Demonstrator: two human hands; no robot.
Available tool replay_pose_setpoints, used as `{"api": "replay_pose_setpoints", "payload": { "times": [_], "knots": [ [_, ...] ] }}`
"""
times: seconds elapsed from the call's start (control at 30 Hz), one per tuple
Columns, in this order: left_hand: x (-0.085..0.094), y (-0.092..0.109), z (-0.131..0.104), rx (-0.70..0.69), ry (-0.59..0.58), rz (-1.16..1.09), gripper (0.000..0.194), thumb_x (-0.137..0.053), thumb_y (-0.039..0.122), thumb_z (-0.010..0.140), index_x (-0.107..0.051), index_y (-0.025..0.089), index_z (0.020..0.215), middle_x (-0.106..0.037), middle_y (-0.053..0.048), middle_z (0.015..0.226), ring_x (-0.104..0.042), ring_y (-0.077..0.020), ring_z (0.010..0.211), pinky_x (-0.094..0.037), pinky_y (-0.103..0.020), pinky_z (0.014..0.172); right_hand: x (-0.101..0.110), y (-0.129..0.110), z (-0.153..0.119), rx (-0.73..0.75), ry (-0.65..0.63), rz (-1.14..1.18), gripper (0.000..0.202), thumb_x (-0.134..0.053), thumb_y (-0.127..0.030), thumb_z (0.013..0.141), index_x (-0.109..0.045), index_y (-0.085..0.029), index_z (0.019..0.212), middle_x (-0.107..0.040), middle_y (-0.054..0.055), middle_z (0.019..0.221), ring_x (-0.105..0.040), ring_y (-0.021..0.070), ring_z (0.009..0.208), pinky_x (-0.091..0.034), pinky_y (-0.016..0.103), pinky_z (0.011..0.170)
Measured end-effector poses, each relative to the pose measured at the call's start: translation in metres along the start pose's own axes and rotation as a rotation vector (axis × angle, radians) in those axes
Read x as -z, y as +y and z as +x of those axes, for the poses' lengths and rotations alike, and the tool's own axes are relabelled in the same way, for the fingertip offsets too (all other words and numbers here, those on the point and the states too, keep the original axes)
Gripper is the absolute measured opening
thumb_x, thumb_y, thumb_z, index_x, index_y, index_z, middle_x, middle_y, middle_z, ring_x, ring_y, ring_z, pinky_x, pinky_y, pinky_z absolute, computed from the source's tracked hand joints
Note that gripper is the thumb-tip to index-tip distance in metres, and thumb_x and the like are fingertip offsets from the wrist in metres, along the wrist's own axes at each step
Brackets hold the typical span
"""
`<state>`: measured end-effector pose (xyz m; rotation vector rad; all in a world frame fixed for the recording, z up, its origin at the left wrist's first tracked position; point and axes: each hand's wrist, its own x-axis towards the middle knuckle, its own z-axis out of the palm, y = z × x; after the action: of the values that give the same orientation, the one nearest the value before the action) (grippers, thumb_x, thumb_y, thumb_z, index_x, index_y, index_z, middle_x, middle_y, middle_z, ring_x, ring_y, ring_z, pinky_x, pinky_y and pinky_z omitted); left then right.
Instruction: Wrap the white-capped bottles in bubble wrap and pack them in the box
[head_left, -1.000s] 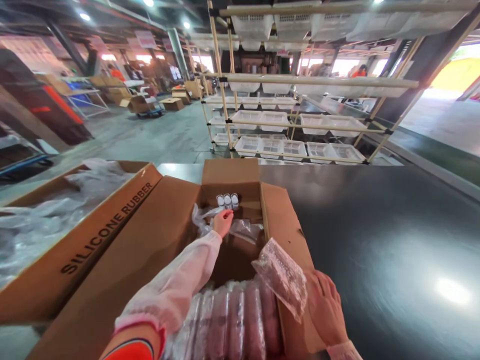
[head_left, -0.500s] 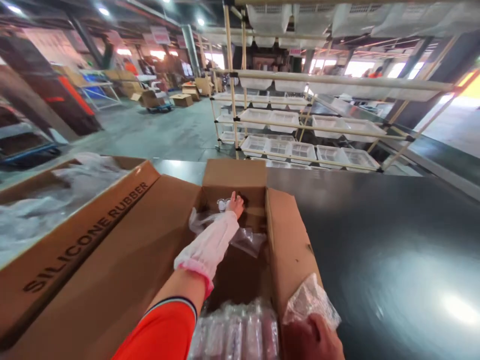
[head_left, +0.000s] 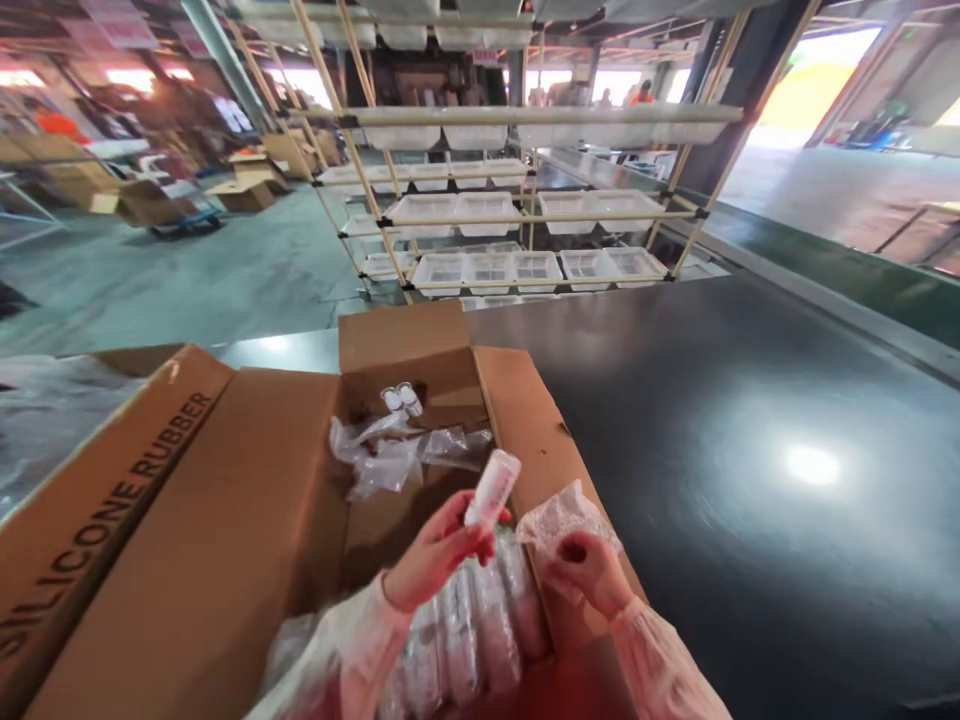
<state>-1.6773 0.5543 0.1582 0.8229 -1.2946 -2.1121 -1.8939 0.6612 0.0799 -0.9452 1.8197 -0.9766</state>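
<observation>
A small white bottle point(head_left: 495, 484) is held up, tilted, over the open cardboard box point(head_left: 409, 335) by my left hand point(head_left: 435, 553), its fingers wrapped round the lower end. Beside it my right hand point(head_left: 596, 575) pinches a clear bubble-wrap bag point(head_left: 562, 515) above the box's right flap point(head_left: 521, 410). Bubble-wrapped bottles point(head_left: 461, 630) lie in a row at the box's near end, partly hidden by my left arm. Two small white-topped bottles point(head_left: 403, 400) stand in the far corner. Crumpled clear plastic point(head_left: 394, 460) lies in front of them.
To the left, another carton point(head_left: 112, 500) marked SILICONE RUBBER holds clear plastic bags point(head_left: 60, 420). The boxes rest on a dark, shiny table point(head_left: 675, 400). Beyond its far edge stands a pipe rack with white baskets point(head_left: 487, 212). Cartons point(head_left: 244, 190) sit on the floor behind.
My left hand has come back from the far end of the box and now has a white bottle in it. My right hand has lifted slightly with the bubble-wrap bag. The view has turned right.
</observation>
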Motion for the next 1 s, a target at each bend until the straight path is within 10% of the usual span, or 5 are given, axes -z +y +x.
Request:
{"api": "replay_pose_setpoints", "payload": {
  "times": [0.17,0.33,0.67,1.0],
  "knots": [
    [-0.05,-0.045,-0.019,0.142,-0.14,0.188,0.05,-0.059,0.055,0.077,-0.047,0.017,0.107,-0.052,0.003,0.063,-0.048,-0.0109,0.048,-0.036,-0.024,0.046,-0.014,0.008,-0.003,0.041,-0.041,-0.004,0.028,-0.061,-0.041,0.066,-0.059,-0.016,0.054,-0.055,0.001,0.052,-0.045,0.0128,0.053,-0.034,0.025,0.05],
    [-0.045,-0.07,-0.02,0.165,0.008,0.606,0.038,-0.051,0.048,0.077,-0.05,0.018,0.1,-0.048,0.004,0.06,-0.043,-0.0117,0.047,-0.031,-0.025,0.045,-0.011,0.016,-0.019,0.081,0.021,-0.023,0.031,-0.049,-0.042,0.075,-0.063,-0.015,0.069,-0.065,0.007,0.069,-0.057,0.0184,0.065,-0.044,0.03,0.062],
    [-0.038,-0.075,-0.026,0.214,0.071,0.473,0.038,-0.049,0.05,0.075,-0.045,0.023,0.102,-0.05,0.003,0.057,-0.049,-0.0155,0.049,-0.036,-0.027,0.048,-0.015,0.007,-0.044,0.148,0.149,-0.309,0.015,-0.061,-0.03,0.076,-0.068,-0.02,0.067,-0.064,0.003,0.063,-0.056,0.0176,0.058,-0.036,0.028,0.056],
    [-0.048,-0.065,-0.033,-0.181,0.044,1.087,0.043,-0.049,0.027,0.08,-0.056,0.017,0.121,-0.059,-0.015,0.124,-0.054,-0.0278,0.116,-0.038,-0.041,0.102,-0.006,0.018,-0.048,0.29,0.457,-0.125,0.032,-0.047,-0.039,0.083,-0.07,-0.018,0.089,-0.067,0.01,0.084,-0.058,0.0179,0.062,-0.047,0.032,0.064]
  ]
}}
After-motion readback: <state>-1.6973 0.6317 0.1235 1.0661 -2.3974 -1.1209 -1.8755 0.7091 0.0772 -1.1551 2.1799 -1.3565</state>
